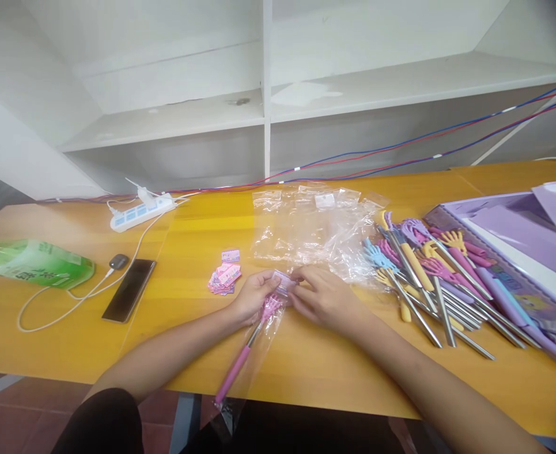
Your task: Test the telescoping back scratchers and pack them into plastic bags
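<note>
A pink back scratcher (233,377) with a metal shaft and a hand-shaped head lies at a slant inside a clear plastic bag (265,343). Its handle end hangs over the table's near edge. My left hand (254,295) is closed around the top of the bag, thumb against a small purple printed card (285,284) at the bag's mouth. From the right, my right hand (324,296) pinches the card's edge with bent fingers; whether it also grips the plastic is hard to make out. Beside my left hand sits a pile of similar pink and purple cards (224,277).
Clear bags (306,230) are spread behind my hands. To the right lie several colourful back scratchers (429,284) against a purple box (519,252). On the left are a green bottle (41,261), a phone (129,291) and a power strip (142,213) with cables. White shelving (266,82) stands behind.
</note>
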Available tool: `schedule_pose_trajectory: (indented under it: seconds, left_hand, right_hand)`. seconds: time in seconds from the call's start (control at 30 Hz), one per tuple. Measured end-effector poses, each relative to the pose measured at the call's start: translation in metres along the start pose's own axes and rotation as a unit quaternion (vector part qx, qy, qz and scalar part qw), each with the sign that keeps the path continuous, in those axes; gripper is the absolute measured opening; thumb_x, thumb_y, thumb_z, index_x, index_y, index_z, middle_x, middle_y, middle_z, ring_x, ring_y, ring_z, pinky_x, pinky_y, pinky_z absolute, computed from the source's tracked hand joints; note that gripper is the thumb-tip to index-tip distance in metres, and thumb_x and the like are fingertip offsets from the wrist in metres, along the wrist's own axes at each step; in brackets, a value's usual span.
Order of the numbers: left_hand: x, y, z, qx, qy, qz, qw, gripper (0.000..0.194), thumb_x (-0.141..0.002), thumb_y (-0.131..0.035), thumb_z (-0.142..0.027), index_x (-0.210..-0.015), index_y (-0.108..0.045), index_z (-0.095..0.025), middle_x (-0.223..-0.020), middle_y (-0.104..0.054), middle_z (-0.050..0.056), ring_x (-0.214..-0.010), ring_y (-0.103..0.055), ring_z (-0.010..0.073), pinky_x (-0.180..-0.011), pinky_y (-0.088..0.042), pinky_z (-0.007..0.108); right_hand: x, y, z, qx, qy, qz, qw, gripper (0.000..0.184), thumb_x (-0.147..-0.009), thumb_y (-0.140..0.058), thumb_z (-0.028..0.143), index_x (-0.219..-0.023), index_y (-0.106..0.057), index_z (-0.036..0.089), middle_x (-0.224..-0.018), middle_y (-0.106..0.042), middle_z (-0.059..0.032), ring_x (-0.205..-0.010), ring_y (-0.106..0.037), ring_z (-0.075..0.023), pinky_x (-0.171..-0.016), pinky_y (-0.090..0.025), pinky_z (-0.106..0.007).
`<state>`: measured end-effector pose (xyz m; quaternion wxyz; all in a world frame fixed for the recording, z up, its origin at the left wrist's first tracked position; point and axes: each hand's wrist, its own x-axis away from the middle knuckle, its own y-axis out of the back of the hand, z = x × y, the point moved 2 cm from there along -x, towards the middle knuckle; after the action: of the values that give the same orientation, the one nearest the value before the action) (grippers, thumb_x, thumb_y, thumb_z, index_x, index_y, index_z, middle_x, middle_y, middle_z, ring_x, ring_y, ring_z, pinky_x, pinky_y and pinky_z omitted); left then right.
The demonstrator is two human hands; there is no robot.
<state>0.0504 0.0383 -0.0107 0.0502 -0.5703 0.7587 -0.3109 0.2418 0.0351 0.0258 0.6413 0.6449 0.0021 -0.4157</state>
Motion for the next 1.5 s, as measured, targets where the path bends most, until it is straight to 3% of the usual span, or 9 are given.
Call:
schedule_pose_trajectory:
  seconds: [0.17, 0.3, 0.5, 0.63, 0.97, 1.13, 1.27, 1.4, 1.5]
  left_hand:
    - [0.001, 0.001, 0.002, 0.000, -0.001, -0.002, 1.000, 0.047, -0.075, -0.097, -0.048, -0.096, -0.079, -0.010, -0.087, -0.079, 0.008, -0.076, -0.073, 0.0158, -0.077, -0.060, 0.027]
    - [0.003, 0.003, 0.004, -0.007, -0.008, -0.005, 1.000, 0.051, -0.080, -0.093, -0.052, -0.103, -0.079, -0.010, -0.096, -0.081, 0.013, -0.085, -0.078, 0.0223, -0.083, -0.065, 0.034]
    - [0.004, 0.005, 0.004, 0.005, -0.022, -0.030, 0.999, 0.051, -0.081, -0.092, -0.052, -0.103, -0.073, -0.010, -0.099, -0.082, 0.016, -0.092, -0.082, 0.0297, -0.092, -0.066, 0.046]
    - [0.003, 0.008, 0.001, -0.008, -0.073, -0.070, 0.995, 0.052, -0.080, -0.092, -0.056, -0.100, -0.069, -0.013, -0.095, -0.081, 0.011, -0.092, -0.082, 0.0278, -0.094, -0.066, 0.046]
    - [0.005, 0.013, -0.010, -0.006, -0.161, -0.156, 0.974, 0.034, -0.086, -0.083, -0.044, -0.098, -0.066, -0.018, -0.095, -0.081, 0.006, -0.091, -0.082, 0.0256, -0.095, -0.065, 0.044]
    - [0.002, 0.010, -0.012, 0.077, -0.133, -0.136, 0.979, 0.031, -0.089, -0.071, -0.042, -0.107, -0.066, -0.017, -0.100, -0.082, 0.009, -0.095, -0.081, 0.0282, -0.092, -0.064, 0.043]
    - [0.000, 0.013, -0.013, 0.066, -0.088, -0.074, 0.991, 0.040, -0.091, -0.066, -0.044, -0.120, -0.063, -0.017, -0.105, -0.082, 0.012, -0.091, -0.081, 0.0272, -0.087, -0.063, 0.041]
    - [0.002, 0.014, -0.013, 0.010, -0.079, -0.015, 0.997, 0.045, -0.096, -0.063, -0.049, -0.126, -0.058, -0.016, -0.111, -0.082, 0.017, -0.091, -0.081, 0.0292, -0.091, -0.062, 0.046]
    - [0.002, 0.014, -0.012, -0.004, -0.084, -0.009, 0.996, 0.043, -0.095, -0.063, -0.048, -0.125, -0.058, -0.016, -0.107, -0.082, 0.016, -0.088, -0.081, 0.0286, -0.089, -0.061, 0.045]
  right_hand:
    - [-0.002, 0.004, -0.003, -0.033, -0.022, -0.008, 0.999, 0.024, -0.104, -0.056, 0.024, -0.082, -0.066, 0.021, -0.096, -0.069, -0.0102, -0.085, -0.061, -0.0208, -0.076, -0.049, -0.036]
    - [-0.003, 0.014, 0.013, -0.120, -0.162, 0.039, 0.979, 0.040, -0.110, -0.047, 0.030, -0.073, -0.061, 0.021, -0.072, -0.065, -0.0047, -0.062, -0.058, -0.0161, -0.061, -0.042, -0.031]
    - [0.013, -0.017, 0.106, -0.336, -0.349, 0.204, 0.851, 0.046, -0.109, -0.052, 0.050, -0.073, -0.063, 0.022, -0.063, -0.068, -0.0013, -0.051, -0.062, -0.0161, -0.051, -0.039, -0.028]
    - [0.009, -0.053, 0.149, -0.224, -0.351, 0.178, 0.892, 0.022, -0.101, -0.065, 0.040, -0.095, -0.069, 0.019, -0.078, -0.076, -0.0059, -0.063, -0.071, -0.0215, -0.059, -0.042, -0.029]
    - [-0.006, -0.062, 0.133, -0.380, -0.440, 0.074, 0.810, 0.019, -0.094, -0.072, 0.031, -0.087, -0.057, 0.021, -0.082, -0.073, -0.0009, -0.072, -0.067, -0.0156, -0.068, -0.045, -0.025]
    - [-0.006, -0.058, 0.128, -0.489, -0.460, 0.049, 0.740, 0.022, -0.100, -0.062, 0.040, -0.091, -0.052, 0.023, -0.068, -0.058, 0.0050, -0.052, -0.055, -0.0123, -0.050, -0.042, -0.024]
    - [-0.002, -0.004, 0.087, -0.481, -0.448, -0.030, 0.753, 0.035, -0.100, -0.059, 0.057, -0.097, -0.057, 0.022, -0.078, -0.062, 0.0020, -0.051, -0.054, -0.0114, -0.047, -0.046, -0.026]
    - [0.023, 0.106, 0.001, -0.224, -0.457, -0.194, 0.839, 0.035, -0.104, -0.055, 0.055, -0.100, -0.064, 0.022, -0.077, -0.063, -0.0002, -0.060, -0.059, -0.0130, -0.061, -0.051, -0.028]
    - [0.053, 0.193, -0.073, 0.002, -0.455, -0.342, 0.822, 0.028, -0.106, -0.056, 0.045, -0.112, -0.063, 0.019, -0.086, -0.069, -0.0059, -0.064, -0.061, -0.0134, -0.064, -0.050, -0.029]
